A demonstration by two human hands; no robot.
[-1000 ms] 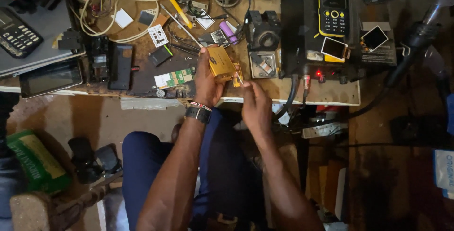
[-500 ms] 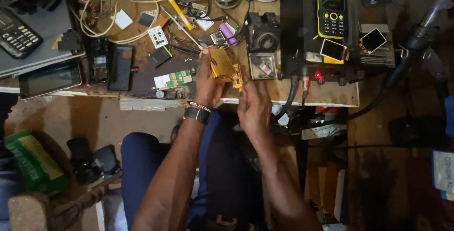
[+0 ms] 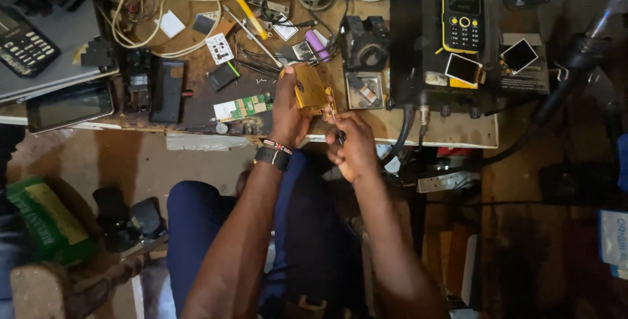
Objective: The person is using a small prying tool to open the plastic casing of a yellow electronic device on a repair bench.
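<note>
My left hand [image 3: 288, 113] grips a small gold-coloured phone frame [image 3: 309, 87] and holds it upright over the front edge of the wooden workbench [image 3: 451, 136]. My right hand [image 3: 351, 146] is closed on a thin tool [image 3: 336, 125] whose tip touches the lower right corner of the gold frame. A dark watch and a beaded band sit on my left wrist. My blue-trousered legs are below the bench.
The bench holds a green circuit board [image 3: 243, 106], a black phone body [image 3: 167, 88], a yellow-and-black keypad phone [image 3: 462, 10], small screens [image 3: 464, 69], a purple cell [image 3: 318, 45], tweezers, cables and a black block [image 3: 364, 48]. A tablet [image 3: 69, 105] lies at left. A green box [image 3: 47, 219] sits on the floor.
The hands have stayed in almost the same place. My right hand has shifted slightly down and right while the tool tip works at the gold frame's corner.
</note>
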